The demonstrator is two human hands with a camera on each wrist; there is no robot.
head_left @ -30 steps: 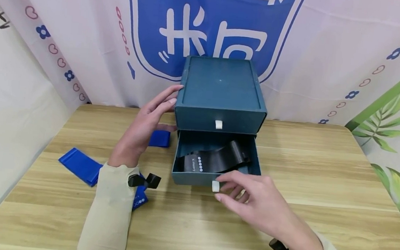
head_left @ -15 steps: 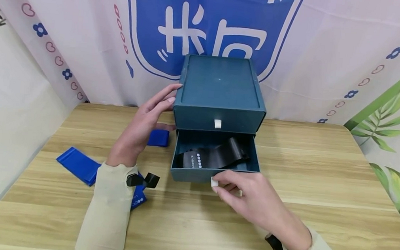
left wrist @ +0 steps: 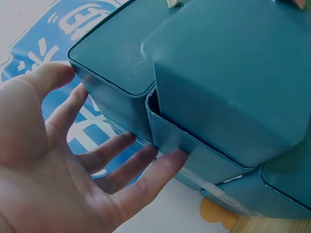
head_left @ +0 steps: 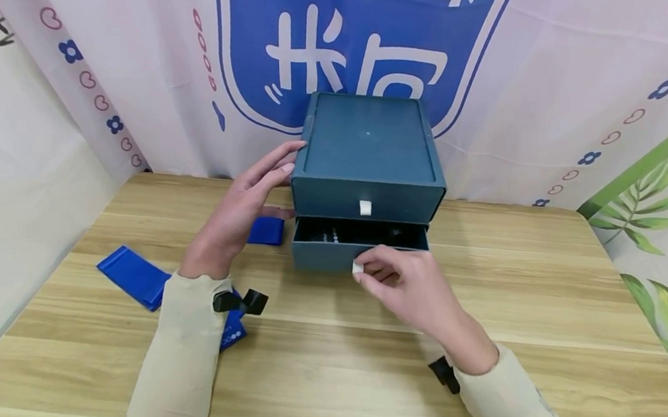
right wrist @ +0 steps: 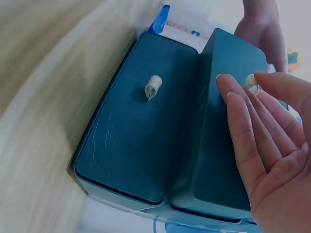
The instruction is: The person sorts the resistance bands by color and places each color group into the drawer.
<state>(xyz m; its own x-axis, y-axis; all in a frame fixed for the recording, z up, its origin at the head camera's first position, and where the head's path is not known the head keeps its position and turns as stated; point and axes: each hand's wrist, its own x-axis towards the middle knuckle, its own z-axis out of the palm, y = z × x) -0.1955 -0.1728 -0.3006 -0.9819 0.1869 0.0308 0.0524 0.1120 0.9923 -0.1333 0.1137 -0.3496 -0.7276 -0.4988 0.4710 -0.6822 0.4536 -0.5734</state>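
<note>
A dark teal drawer chest (head_left: 370, 139) stands at the back of the table. Its middle drawer (head_left: 320, 257) is partly out, with a dark folded band (head_left: 331, 237) bearing white print barely visible inside. My right hand (head_left: 419, 292) pinches the white pull tab (head_left: 358, 267) on this drawer between thumb and fingertips. The right wrist view shows the closed bottom drawer (right wrist: 131, 136) with its own tab. Against the chest's left side rests my left hand (head_left: 235, 213), its fingers spread; in the left wrist view its fingertips (left wrist: 177, 158) touch the chest's side.
Blue folded bands lie left of the chest: one band (head_left: 134, 277) farther out, another band (head_left: 266, 230) beside the chest, and a printed band (head_left: 234, 332) partly under the left sleeve. A printed curtain (head_left: 526, 119) hangs behind the wooden table (head_left: 541, 293).
My right hand has moved toward the chest with the tab, and the middle drawer has slid inward. The black band inside is now mostly hidden. My left hand stays on the chest's side.
</note>
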